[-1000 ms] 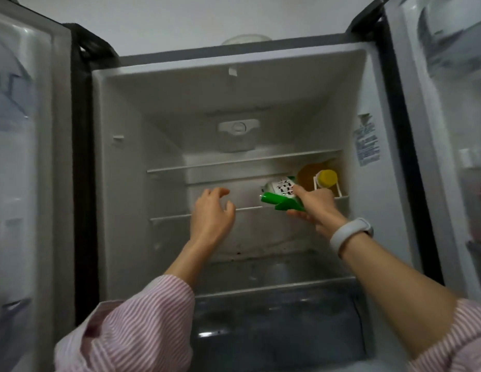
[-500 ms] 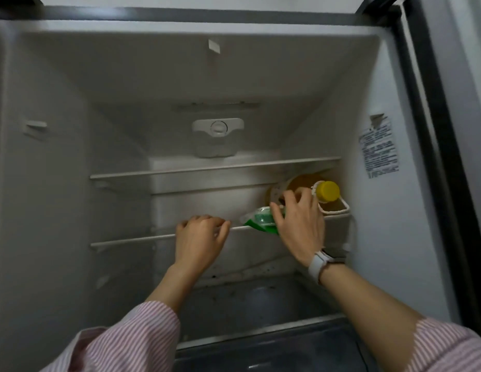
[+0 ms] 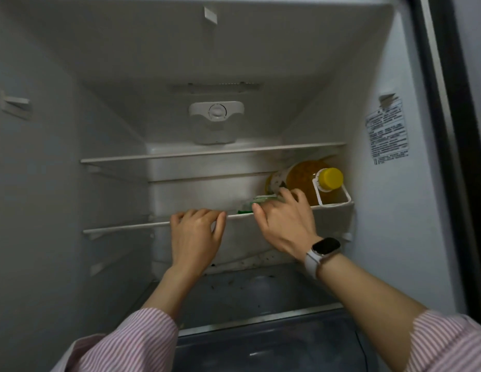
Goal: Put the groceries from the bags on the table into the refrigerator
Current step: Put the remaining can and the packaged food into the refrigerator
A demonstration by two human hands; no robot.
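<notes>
my right hand (image 3: pixel 285 224) is pushing the green packet (image 3: pixel 251 208) deeper onto the shelf (image 3: pixel 126 227) than before, fingers laid flat on it — my left hand (image 3: pixel 196 234) is still curling over the shelf's front edge, beside the oil bottle (image 3: pixel 306 181).

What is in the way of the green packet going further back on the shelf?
The oil bottle lies right behind the green packet that the right hand pushes along the shelf. To the left, nothing visible blocks it.
</notes>
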